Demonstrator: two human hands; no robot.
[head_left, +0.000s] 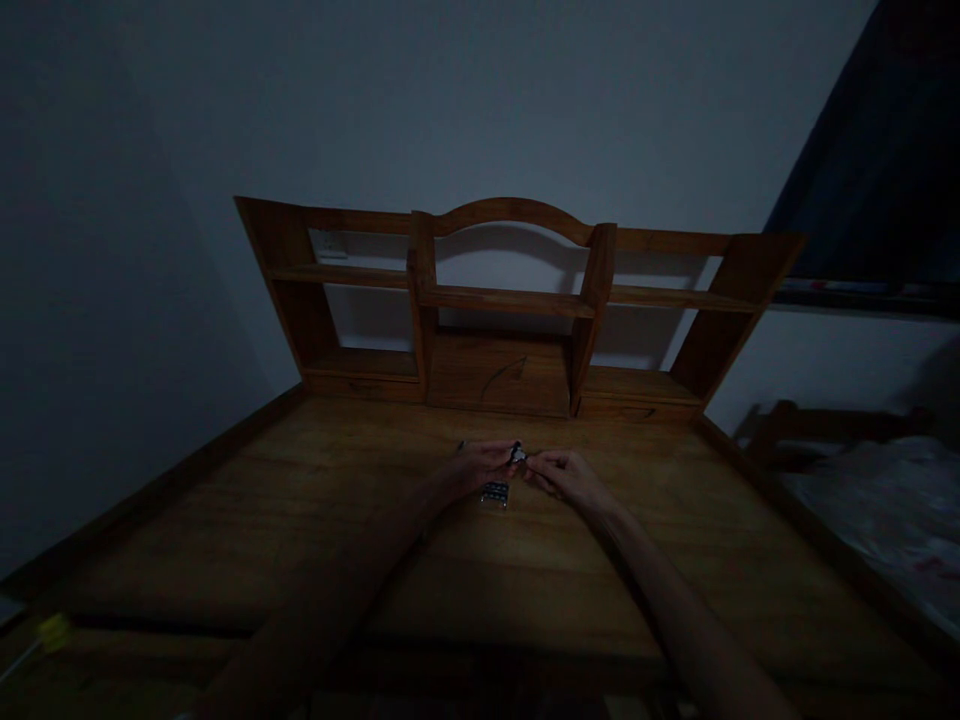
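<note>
Near the middle of the wooden desk, my left hand is closed on a small black-and-silver part, too small and dark to name. My right hand comes in from the other side, its thumb and forefinger pinched at the right end of that same part. Just below my left hand, a small dark piece with rows of light marks and thin legs rests on the desk. Another little dark object shows past my left hand, mostly hidden by it.
The desk top spreads around my hands. At its back stands a wooden shelf unit with low drawers. A wall outlet shows through its left opening. Bedding lies to the right, and a yellow object is at lower left.
</note>
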